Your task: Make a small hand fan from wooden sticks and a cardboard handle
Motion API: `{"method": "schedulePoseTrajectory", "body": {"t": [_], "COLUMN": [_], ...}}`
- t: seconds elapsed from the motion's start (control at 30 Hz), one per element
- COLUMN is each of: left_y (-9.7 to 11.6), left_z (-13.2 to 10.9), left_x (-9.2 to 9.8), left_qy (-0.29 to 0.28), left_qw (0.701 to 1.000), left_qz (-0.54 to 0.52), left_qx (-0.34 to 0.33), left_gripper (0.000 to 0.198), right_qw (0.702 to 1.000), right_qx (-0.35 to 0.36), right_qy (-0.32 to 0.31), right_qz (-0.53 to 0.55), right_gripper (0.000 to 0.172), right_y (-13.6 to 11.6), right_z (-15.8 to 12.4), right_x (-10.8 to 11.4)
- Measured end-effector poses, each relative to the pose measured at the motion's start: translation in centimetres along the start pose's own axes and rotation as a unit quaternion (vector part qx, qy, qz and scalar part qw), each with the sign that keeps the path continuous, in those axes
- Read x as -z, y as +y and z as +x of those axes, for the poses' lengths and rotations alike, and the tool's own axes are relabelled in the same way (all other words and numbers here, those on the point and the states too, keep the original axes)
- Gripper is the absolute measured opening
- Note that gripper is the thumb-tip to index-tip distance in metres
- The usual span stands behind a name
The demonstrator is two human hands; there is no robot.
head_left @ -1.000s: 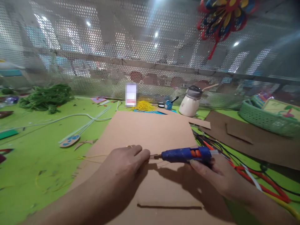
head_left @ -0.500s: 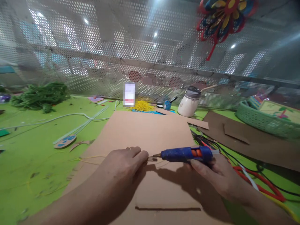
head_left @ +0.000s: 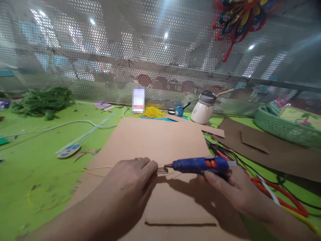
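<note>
While our right hand, lower right of the frame, is wrapped round the blue plastic glue gun, our left hand, lower centre, has its fingers together on a thin brown strip over the large tan cardboard sheet. Metal nozzle at the strip's free end; contact unclear. We judge glue application in hand; next move calls for a still strip and measured trigger pressure.
</note>
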State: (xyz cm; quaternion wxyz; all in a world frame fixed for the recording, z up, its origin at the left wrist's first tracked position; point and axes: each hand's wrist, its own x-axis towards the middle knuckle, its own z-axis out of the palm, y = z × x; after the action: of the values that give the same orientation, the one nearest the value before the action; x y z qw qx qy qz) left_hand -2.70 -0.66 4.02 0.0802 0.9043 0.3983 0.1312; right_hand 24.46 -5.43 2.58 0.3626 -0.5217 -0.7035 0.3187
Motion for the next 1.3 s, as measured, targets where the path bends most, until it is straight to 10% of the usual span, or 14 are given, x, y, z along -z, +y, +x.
{"method": "schedulePoseTrajectory", "body": {"t": [1.3], "left_y": [0.21], "left_z": [0.21], "left_x": [0.25], "left_qy": [0.006], "left_qw": [1.0], "left_qz": [0.0], "left_qx": [0.004], "left_gripper": [0.022], "right_qw": [0.999], "right_qx": [-0.022], "right_qy": [-0.005], "right_qz": [-0.038], "right_gripper": [0.038], "right_y": [-0.29], "right_z": [0.02], "right_x": [0.06]}}
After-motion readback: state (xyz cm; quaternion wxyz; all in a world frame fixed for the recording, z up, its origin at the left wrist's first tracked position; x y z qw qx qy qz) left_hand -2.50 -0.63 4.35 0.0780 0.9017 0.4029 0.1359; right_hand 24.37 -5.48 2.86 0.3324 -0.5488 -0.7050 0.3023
